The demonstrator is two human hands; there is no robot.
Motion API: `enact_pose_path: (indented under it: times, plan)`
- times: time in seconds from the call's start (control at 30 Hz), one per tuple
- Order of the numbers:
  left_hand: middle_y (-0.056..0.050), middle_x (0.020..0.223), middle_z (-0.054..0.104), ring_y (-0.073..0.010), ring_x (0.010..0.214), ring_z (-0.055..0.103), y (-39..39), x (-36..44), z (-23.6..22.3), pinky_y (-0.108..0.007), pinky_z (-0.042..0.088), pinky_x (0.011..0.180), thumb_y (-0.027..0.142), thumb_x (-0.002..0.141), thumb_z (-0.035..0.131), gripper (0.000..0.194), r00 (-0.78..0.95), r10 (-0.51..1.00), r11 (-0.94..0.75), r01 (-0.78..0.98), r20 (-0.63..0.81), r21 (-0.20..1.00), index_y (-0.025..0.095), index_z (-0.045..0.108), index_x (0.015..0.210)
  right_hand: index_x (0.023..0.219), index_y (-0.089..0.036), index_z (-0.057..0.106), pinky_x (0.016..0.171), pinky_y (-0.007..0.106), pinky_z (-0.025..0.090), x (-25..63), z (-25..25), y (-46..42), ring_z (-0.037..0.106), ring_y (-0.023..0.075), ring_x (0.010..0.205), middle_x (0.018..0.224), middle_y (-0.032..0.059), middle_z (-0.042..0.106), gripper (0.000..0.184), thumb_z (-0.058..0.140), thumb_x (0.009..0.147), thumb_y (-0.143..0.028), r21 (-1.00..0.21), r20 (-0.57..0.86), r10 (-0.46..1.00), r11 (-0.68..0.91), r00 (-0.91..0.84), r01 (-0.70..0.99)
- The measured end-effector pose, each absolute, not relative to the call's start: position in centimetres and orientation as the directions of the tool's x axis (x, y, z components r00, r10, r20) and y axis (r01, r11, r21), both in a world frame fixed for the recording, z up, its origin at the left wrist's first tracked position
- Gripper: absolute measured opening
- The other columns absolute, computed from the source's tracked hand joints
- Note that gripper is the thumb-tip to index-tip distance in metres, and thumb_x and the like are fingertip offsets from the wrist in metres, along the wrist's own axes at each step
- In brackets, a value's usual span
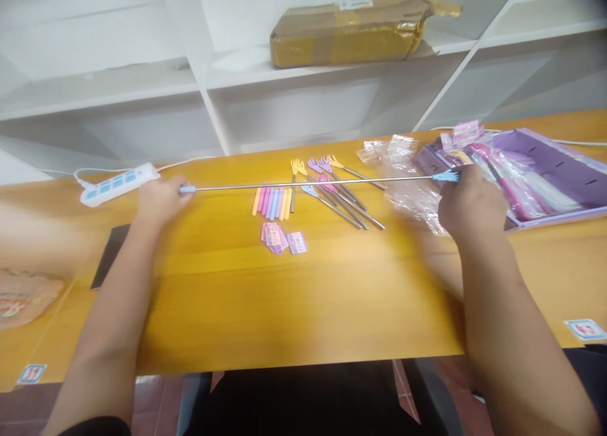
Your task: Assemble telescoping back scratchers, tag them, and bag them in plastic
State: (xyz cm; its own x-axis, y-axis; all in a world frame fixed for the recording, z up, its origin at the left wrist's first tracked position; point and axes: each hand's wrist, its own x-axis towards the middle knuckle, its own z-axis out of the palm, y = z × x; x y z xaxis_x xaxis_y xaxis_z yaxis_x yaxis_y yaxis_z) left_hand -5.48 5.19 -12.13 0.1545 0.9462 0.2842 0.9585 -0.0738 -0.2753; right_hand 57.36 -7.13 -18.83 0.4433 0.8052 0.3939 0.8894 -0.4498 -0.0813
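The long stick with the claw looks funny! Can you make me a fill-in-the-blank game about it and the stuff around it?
1. The left hand holds one end of the long stick, and the right hand grips the claw, coloured ____.
2. The cardboard box sits on a white ____.
3. The open tray is coloured ____.
4. The power strip is on the person's ____ side.

Missing words: blue; shelf; purple; left.

"What's in the grip?"
"A back scratcher (313, 183), its thin silver rod (265, 186) straight and nearly level."
"And the ends?"
"Blue claw (444, 176) at the right hand (474, 205), pale-blue handle (188, 189) at the left hand (161, 202)."
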Motion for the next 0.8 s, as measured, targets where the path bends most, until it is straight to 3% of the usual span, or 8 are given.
enact_pose_path:
  times: [0.13, 0.27, 0.37, 0.47, 0.6, 0.7, 0.8]
  plan:
    - [-0.01, 0.089, 0.078, -0.028, 0.09, 0.07, 5.1, -5.3, -11.7, -0.033, 0.037, 0.075, 0.042, 0.101, 0.057, 0.032, 0.197, 0.957, -0.132, 0.949, 0.211, -0.285, 0.021, 0.08, 0.109, 0.147, -0.01, 0.06, 0.072, 0.039, 0.028, 56.9, -17.8, -7.2, 0.042, 0.021, 0.067, 0.101, 0.0262, 0.07, 0.05, 0.045, 0.104, -0.03, -0.125, 0.221, 0.75, -0.613, 0.624, 0.781]
    - [-0.01, 0.093, 0.08, -0.0299, 0.092, 0.073, 4.3, -3.0, -11.1, -0.035, 0.042, 0.078, 0.034, 0.103, 0.054, 0.03, 0.212, 0.966, -0.161, 0.939, 0.145, -0.304, 0.023, 0.08, 0.11, 0.145, -0.011, 0.06, 0.074, 0.039, 0.031, 55.0, -16.1, -7.4, 0.058, 0.0256, 0.079, 0.106, 0.0278, 0.07, 0.044, 0.044, 0.106, -0.025, -0.018, 0.124, 0.769, -0.63, 0.627, 0.777]
    - [-0.015, 0.091, 0.079, -0.0348, 0.092, 0.077, 1.3, 2.2, -11.1, -0.037, 0.046, 0.076, 0.029, 0.105, 0.051, 0.03, 0.26, 0.964, -0.226, 0.918, 0.063, -0.327, 0.02, 0.08, 0.105, 0.14, -0.011, 0.058, 0.073, 0.035, 0.031, 49.7, -15.6, -8.3, 0.065, 0.0262, 0.083, 0.104, 0.0246, 0.071, 0.04, 0.033, 0.11, -0.02, 0.086, 0.108, 0.882, -0.467, 0.458, 0.88]
    - [-0.017, 0.089, 0.08, -0.034, 0.086, 0.079, -3.5, 8.4, -11.8, -0.037, 0.05, 0.07, 0.012, 0.103, 0.043, 0.036, 0.323, 0.942, -0.335, 0.905, -0.088, -0.263, 0.017, 0.078, 0.109, 0.124, -0.009, 0.061, 0.068, 0.03, 0.029, 41.9, -16.4, -10.1, 0.063, 0.0219, 0.071, 0.089, 0.0166, 0.069, 0.032, 0.034, 0.108, -0.014, 0.18, 0.083, 0.975, -0.216, 0.204, 0.96]
    - [-0.019, 0.092, 0.081, -0.0344, 0.086, 0.081, -7.7, 12.2, -13.5, -0.037, 0.055, 0.069, 0.006, 0.101, 0.046, 0.037, 0.44, 0.873, -0.476, 0.862, -0.209, -0.175, 0.013, 0.074, 0.125, 0.102, -0.01, 0.062, 0.058, 0.028, 0.02, 35.2, -18.4, -12.1, 0.056, 0.0179, 0.058, 0.076, 0.0113, 0.063, 0.029, 0.033, 0.105, -0.008, 0.171, -0.014, 0.991, 0.132, -0.132, 0.976]
    - [-0.018, 0.088, 0.08, -0.0349, 0.084, 0.081, -7.6, 11.5, -15.5, -0.038, 0.055, 0.067, 0.008, 0.103, 0.047, 0.038, 0.462, 0.866, -0.494, 0.85, -0.191, -0.184, 0.011, 0.072, 0.132, 0.102, -0.011, 0.062, 0.058, 0.029, 0.016, 35.0, -19.1, -12.0, 0.057, 0.0178, 0.06, 0.078, 0.011, 0.064, 0.027, 0.035, 0.105, -0.008, 0.154, -0.052, 0.982, 0.188, -0.182, 0.97]
    - [-0.016, 0.089, 0.08, -0.0317, 0.082, 0.08, -6.5, 10.4, -17.6, -0.035, 0.052, 0.063, 0.014, 0.106, 0.047, 0.036, 0.547, 0.829, -0.559, 0.813, -0.116, -0.163, 0.012, 0.072, 0.132, 0.115, -0.011, 0.064, 0.059, 0.031, 0.015, 36.3, -19.1, -11.5, 0.061, 0.0191, 0.066, 0.086, 0.0118, 0.068, 0.028, 0.037, 0.106, -0.01, 0.166, -0.022, 0.987, 0.16, -0.158, 0.973]
